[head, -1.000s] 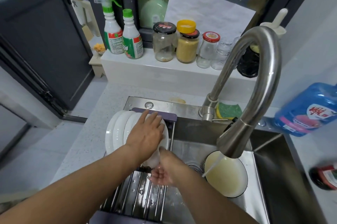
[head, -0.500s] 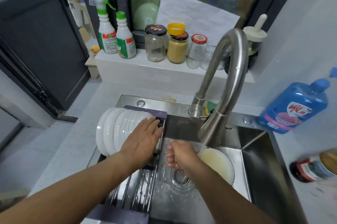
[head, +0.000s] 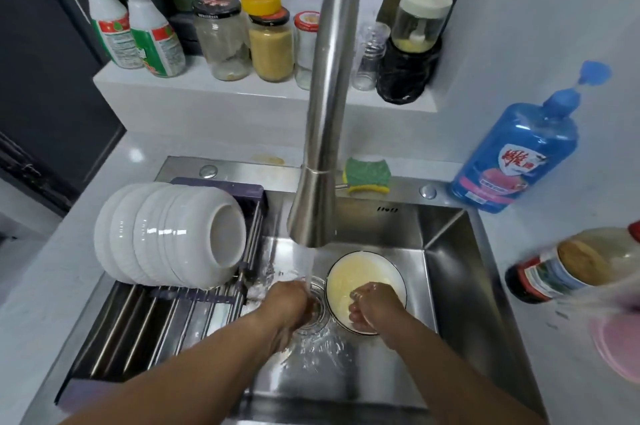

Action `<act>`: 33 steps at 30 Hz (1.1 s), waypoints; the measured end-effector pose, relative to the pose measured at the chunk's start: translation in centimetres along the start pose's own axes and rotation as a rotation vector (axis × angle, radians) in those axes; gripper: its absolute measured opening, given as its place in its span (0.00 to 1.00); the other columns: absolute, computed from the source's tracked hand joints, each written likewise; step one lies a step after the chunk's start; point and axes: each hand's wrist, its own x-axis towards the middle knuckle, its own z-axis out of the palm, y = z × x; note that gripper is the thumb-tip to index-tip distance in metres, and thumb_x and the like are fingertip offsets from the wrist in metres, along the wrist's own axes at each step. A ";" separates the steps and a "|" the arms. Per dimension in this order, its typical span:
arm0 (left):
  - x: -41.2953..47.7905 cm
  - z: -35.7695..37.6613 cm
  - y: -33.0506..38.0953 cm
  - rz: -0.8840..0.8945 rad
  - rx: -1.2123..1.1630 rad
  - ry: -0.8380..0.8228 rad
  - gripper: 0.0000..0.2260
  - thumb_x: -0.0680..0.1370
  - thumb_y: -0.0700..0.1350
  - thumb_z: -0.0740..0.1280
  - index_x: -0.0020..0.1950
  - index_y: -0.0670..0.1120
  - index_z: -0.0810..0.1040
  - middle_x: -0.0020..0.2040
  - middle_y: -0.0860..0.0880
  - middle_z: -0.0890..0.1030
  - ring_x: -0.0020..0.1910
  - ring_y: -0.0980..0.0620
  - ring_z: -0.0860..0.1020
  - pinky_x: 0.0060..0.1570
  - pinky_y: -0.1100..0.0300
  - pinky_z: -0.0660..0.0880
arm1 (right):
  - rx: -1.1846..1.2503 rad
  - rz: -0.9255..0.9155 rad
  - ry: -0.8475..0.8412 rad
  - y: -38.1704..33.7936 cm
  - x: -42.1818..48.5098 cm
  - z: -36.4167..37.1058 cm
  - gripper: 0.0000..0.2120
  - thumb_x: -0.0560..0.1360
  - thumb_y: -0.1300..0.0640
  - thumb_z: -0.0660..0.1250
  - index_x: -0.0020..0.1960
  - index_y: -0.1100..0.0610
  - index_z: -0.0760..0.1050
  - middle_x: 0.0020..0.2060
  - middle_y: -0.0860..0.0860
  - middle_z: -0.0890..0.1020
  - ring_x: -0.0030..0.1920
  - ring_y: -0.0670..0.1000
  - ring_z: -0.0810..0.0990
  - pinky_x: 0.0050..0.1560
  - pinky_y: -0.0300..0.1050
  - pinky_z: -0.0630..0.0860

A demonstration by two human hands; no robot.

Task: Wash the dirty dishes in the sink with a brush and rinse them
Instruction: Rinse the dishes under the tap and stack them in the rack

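Note:
A white bowl [head: 363,274] holding yellowish liquid sits in the steel sink [head: 446,272], just right of the drain. My right hand [head: 375,308] is over its near rim, with fingers curled on the edge. My left hand [head: 291,303] is above the drain under the water running from the faucet [head: 325,113]; its fingers are loosely bent and hold nothing. Several clean white bowls [head: 173,237] lie stacked on their sides on the roll-up drying rack [head: 145,327] across the sink's left part.
A green and yellow sponge [head: 367,175] lies behind the faucet. A blue detergent bottle [head: 512,154] and a dark sauce bottle [head: 568,268] stand on the right counter, near a pink item [head: 620,348]. Jars [head: 270,43] and spray bottles [head: 138,26] line the back ledge.
My left hand has left the stacked bowls on the rack and moved under the running water. My right hand has moved right onto the bowl in the sink.

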 end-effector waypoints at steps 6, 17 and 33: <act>2.7 1.6 -3.4 -0.133 -0.104 0.053 0.10 0.83 0.30 0.58 0.47 0.38 0.78 0.36 0.43 0.78 0.32 0.51 0.74 0.30 0.59 0.73 | -0.052 -0.070 0.072 2.6 3.9 -1.1 0.15 0.74 0.68 0.65 0.31 0.55 0.74 0.29 0.52 0.76 0.31 0.53 0.75 0.34 0.46 0.73; 7.4 5.2 -5.9 -0.014 0.144 0.133 0.11 0.78 0.29 0.60 0.41 0.41 0.74 0.31 0.43 0.75 0.26 0.49 0.73 0.28 0.60 0.71 | -0.223 -0.115 0.398 7.3 8.8 -5.7 0.13 0.73 0.59 0.75 0.52 0.61 0.74 0.50 0.59 0.83 0.52 0.60 0.82 0.47 0.46 0.73; 11.6 6.7 -8.3 0.053 0.212 0.132 0.21 0.72 0.32 0.62 0.57 0.49 0.84 0.43 0.44 0.86 0.38 0.42 0.82 0.41 0.52 0.80 | -0.355 -0.142 0.353 7.9 10.7 -5.9 0.06 0.76 0.64 0.60 0.50 0.55 0.65 0.42 0.56 0.78 0.42 0.61 0.79 0.41 0.51 0.80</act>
